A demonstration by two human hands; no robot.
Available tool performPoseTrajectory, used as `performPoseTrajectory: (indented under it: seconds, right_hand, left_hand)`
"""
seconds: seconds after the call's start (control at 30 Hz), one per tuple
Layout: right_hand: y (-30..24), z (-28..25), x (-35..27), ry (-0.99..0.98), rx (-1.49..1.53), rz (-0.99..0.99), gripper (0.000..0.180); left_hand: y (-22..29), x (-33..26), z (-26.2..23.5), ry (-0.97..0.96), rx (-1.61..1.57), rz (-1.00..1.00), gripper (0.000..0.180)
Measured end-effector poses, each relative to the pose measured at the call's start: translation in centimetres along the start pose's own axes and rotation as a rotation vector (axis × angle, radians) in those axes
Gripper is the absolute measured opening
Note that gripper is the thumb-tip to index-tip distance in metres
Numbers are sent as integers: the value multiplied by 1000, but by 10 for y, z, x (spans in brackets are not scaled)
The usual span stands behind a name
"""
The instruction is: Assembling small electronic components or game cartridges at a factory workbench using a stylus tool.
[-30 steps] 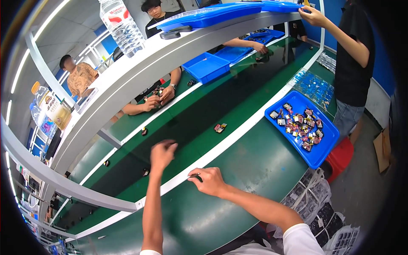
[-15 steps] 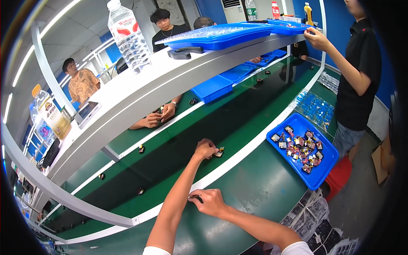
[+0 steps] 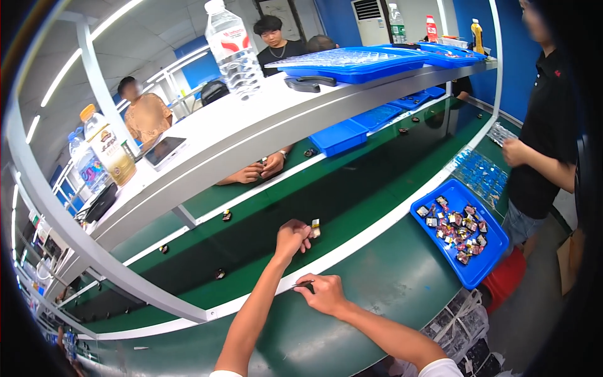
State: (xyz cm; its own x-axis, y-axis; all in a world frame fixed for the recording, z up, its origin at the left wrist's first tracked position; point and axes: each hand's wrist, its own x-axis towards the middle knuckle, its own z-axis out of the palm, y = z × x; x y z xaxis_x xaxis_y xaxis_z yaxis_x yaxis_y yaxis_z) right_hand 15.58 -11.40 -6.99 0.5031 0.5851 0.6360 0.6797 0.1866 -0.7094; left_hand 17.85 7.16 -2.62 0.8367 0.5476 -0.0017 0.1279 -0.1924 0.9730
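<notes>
My left hand is over the dark green belt. Its fingertips are closed on a small electronic part with a pale block and a yellow end; the hand partly hides it. Lower and to the right, my right hand pinches a thin dark tool, slim like tweezers, which points left above the white rail. A blue tray stands to the right on the green bench, with many similar small parts heaped in it.
A white shelf with bottles and blue trays crosses above the belt, on a metal frame. Across the belt, a person's hands work. Another person in black stands at right. Several dark parts lie on the belt.
My left hand has drawn back to the left with the small part at its fingertips. My right hand still pinches the tool. The standing person's arm has come down from the shelf tray.
</notes>
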Motion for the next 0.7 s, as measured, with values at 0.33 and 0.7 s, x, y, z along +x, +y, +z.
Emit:
performPoseTrajectory:
  seconds: [0.33, 0.7]
  right_hand:
    - [0, 0, 2, 44, -38, 27, 15]
    - [4, 3, 1, 64, -22, 33, 16]
  left_hand:
    - [-52, -153, -61, 526, -252, 19, 17]
    - [-65, -180, -51, 541, -210, 68, 16]
